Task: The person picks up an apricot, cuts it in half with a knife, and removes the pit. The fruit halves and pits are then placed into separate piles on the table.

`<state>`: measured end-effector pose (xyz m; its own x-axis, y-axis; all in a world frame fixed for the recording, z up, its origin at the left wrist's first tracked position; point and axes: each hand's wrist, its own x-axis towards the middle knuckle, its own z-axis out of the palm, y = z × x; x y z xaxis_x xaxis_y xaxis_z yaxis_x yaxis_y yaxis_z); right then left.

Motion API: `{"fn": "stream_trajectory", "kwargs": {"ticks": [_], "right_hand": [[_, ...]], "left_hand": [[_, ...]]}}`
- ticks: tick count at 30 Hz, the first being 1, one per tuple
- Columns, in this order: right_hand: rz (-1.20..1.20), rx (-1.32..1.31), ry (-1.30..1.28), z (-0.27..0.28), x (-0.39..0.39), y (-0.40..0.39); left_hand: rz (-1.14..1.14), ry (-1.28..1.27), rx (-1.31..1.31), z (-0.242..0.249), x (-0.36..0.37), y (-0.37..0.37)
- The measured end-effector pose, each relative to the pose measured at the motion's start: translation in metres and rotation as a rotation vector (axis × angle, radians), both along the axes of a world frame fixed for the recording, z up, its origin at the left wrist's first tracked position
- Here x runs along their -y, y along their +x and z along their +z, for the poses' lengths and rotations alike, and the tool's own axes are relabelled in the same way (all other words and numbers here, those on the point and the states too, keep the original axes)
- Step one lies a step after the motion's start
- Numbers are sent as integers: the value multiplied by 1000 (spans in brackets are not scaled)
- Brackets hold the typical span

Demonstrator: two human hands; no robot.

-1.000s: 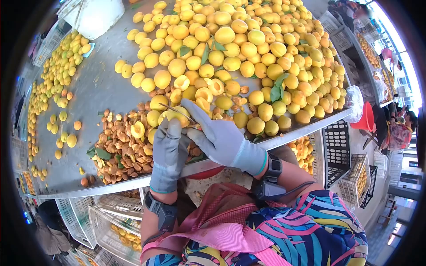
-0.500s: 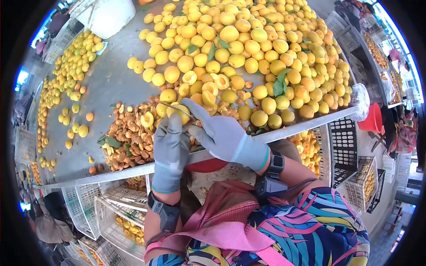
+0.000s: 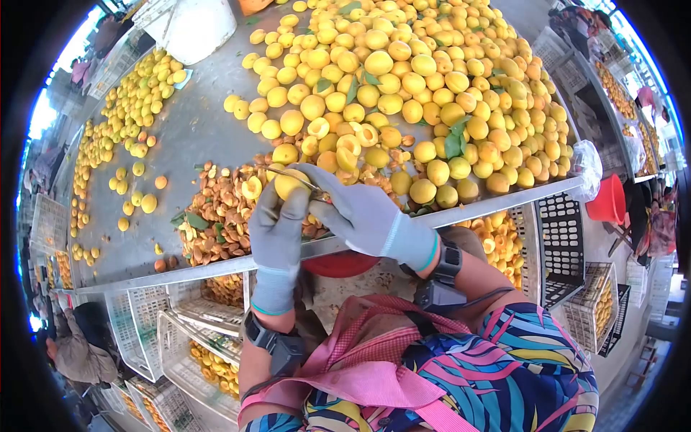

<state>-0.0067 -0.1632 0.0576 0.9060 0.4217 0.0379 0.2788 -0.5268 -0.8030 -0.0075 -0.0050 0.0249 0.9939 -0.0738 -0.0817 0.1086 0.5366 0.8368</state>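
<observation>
Both my hands wear grey gloves and meet above the table's near edge. My left hand (image 3: 277,234) is closed around a yellow apricot (image 3: 290,188), gripped between thumb and fingers. In my right hand (image 3: 360,216) is a small thin-bladed knife (image 3: 282,172), its blade lying against the top of that apricot; its handle is mostly hidden by the fingers. Beneath and left of the hands spreads a heap of brown apricot pits (image 3: 216,234). Several cut apricot halves (image 3: 348,153) rest just beyond my right hand, beside the large pile of whole apricots (image 3: 425,86).
A metal rim (image 3: 497,207) runs along the near side of the table. Below it stand a white crate (image 3: 162,324), a black crate (image 3: 561,230) and a red basin (image 3: 342,264). A white bucket (image 3: 198,32) sits at the far left, and smaller apricots (image 3: 129,108) line the left side.
The view has shifted slightly, so the table and fruit appear further right. My hands stay together, the apricot in the left and the knife in the right.
</observation>
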Motion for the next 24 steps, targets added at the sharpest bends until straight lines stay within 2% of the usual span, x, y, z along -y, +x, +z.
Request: {"fn": "stream_trajectory", "kwargs": {"ticks": [2,3,6,8,9,11,12,14,15,17,19,21,22,24], "right_hand": [[21,22,-41,-7,1,4],[36,48,-82,-11,1,5],[-17,115,-31,-18,-9,4],[-30,144,-3,-22,-15,2],[-44,168,22,-23,-16,0],[-51,157,12,-26,-15,-3],[-60,139,8,-25,-13,-4],[-14,105,-48,-10,-6,-4],[26,71,-90,-2,-3,-3],[30,68,-122,9,1,-6],[29,64,-157,9,3,-9],[-44,136,-106,-2,-3,-7],[-39,145,-107,-5,-6,-5],[-62,123,-59,-13,-11,0]], "left_hand": [[51,554,261,2,-7,2],[52,556,260,2,-9,2],[54,525,220,1,-10,2],[70,20,-12,-7,-8,1],[70,16,-5,-9,-8,0],[11,-179,-149,-9,-7,-3],[14,-191,-147,-8,-6,-5],[22,9,-29,-1,-5,-7],[22,1,-26,6,-5,-9],[46,453,242,20,-4,-12],[71,402,269,22,1,-12],[87,294,113,21,4,-11],[94,292,122,16,4,-8],[70,16,-111,1,3,-4]]}}
